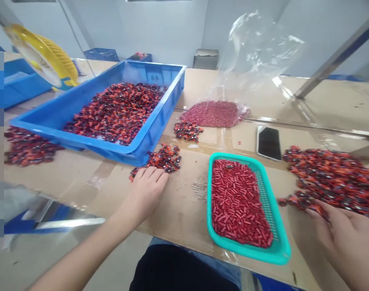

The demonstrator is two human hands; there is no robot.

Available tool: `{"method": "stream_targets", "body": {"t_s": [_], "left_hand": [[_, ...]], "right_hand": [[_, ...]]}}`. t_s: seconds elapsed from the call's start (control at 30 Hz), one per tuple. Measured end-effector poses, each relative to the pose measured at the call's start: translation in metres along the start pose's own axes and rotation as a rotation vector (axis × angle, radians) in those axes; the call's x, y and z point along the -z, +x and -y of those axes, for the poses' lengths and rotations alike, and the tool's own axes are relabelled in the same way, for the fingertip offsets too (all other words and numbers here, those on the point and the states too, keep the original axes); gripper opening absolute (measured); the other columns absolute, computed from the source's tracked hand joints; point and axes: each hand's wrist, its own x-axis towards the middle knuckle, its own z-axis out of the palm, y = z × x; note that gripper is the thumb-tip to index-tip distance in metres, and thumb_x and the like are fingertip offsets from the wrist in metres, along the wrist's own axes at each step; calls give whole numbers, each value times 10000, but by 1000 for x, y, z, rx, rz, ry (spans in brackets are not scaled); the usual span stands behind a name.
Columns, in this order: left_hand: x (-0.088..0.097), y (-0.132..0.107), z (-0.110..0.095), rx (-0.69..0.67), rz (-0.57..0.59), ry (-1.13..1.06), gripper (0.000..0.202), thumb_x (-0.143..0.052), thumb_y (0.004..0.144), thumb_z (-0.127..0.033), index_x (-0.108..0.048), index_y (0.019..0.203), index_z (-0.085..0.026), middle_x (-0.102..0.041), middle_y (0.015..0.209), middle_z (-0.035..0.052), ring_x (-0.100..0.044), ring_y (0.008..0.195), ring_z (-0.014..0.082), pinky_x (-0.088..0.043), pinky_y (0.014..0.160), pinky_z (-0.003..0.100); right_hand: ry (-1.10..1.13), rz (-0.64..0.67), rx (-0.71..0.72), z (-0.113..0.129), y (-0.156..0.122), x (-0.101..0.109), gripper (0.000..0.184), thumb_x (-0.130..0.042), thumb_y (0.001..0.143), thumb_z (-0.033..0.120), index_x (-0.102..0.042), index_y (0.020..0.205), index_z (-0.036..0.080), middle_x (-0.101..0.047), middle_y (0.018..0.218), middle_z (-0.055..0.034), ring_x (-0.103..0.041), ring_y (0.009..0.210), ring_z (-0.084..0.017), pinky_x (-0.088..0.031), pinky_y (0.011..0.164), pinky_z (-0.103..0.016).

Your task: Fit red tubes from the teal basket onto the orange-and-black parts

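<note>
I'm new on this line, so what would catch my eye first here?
The blue crate, heaped with red-and-black pieces, fills the left of the bench, while the teal basket of red tubes stands out at front centre. Your eye would then go to the hands: the right hand is at a loose heap on the right, and the left hand touches a small pile beside the crate.

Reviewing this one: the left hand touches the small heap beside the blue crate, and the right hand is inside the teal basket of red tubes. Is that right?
No: the head view shows the right hand outside the teal basket, at the loose red-and-dark heap to its right. The left hand does touch the small heap beside the blue crate.
</note>
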Motion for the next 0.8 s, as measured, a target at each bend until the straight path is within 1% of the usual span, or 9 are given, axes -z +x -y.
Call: {"method": "stream_targets", "body": {"t_s": [0.07,0.13,0.2,0.27,0.4,0.53,0.67,0.73,0.8], "left_hand": [[-8,1,4,-46,-20,66,280,-495,936,-16,-712,944,-193,-762,967,131,-651,933,315,-432,810,430],[-11,2,5,-89,-38,118,283,-490,943,-31,-719,943,-198,-760,947,129,-656,915,320,-437,804,435],[-12,5,6,-120,-50,160,283,-480,957,-51,-720,938,-197,-756,920,132,-658,887,324,-439,792,441],[-13,8,7,-138,-53,195,278,-475,964,-61,-718,935,-194,-750,900,133,-658,863,325,-435,781,443],[-13,12,0,-141,-70,233,240,-483,972,-92,-707,972,-178,-749,937,148,-662,873,336,-432,801,459],[-6,8,-19,-161,-125,183,174,-506,1003,-158,-667,1067,-161,-756,1090,156,-688,976,324,-443,856,455],[6,-3,-42,-152,-152,-84,116,-531,1029,-167,-631,1059,-219,-760,1077,71,-700,1009,233,-447,911,377],[12,-8,-55,-78,-128,-362,128,-579,1012,-150,-627,1079,-248,-753,1090,39,-695,1044,206,-456,947,340],[18,-10,-71,55,-51,-683,170,-625,1000,-174,-633,1132,-281,-745,1133,19,-691,1094,185,-484,967,299]], "right_hand": [[-83,-1,49,3,1,3,327,-558,919,410,-774,825,183,-696,735,-214,-587,552,-352,-397,525,-489],[-109,-21,73,12,3,6,396,-520,968,423,-783,923,131,-693,780,-231,-602,606,-367,-431,560,-500],[-76,-60,102,27,7,9,461,-471,1013,439,-759,1068,83,-695,879,-248,-647,739,-390,-492,645,-531],[16,-68,165,48,16,13,438,-442,1047,412,-715,1180,96,-697,995,-228,-672,896,-373,-537,759,-528],[227,69,356,102,47,11,302,-441,1079,253,-667,1274,208,-711,1143,-119,-676,1048,-245,-571,911,-407],[295,175,471,141,81,-12,338,-462,1052,153,-669,1317,192,-715,1129,-121,-674,1013,-246,-585,881,-419],[319,172,489,150,98,-21,245,-484,1033,149,-725,1068,169,-716,913,-107,-675,863,-272,-579,764,-435],[369,128,481,151,94,-10,203,-489,1035,157,-692,1029,162,-717,877,-98,-687,822,-258,-580,742,-413],[445,76,462,155,82,9,139,-508,1036,161,-641,1076,166,-720,889,-83,-699,801,-224,-584,719,-361]]}}
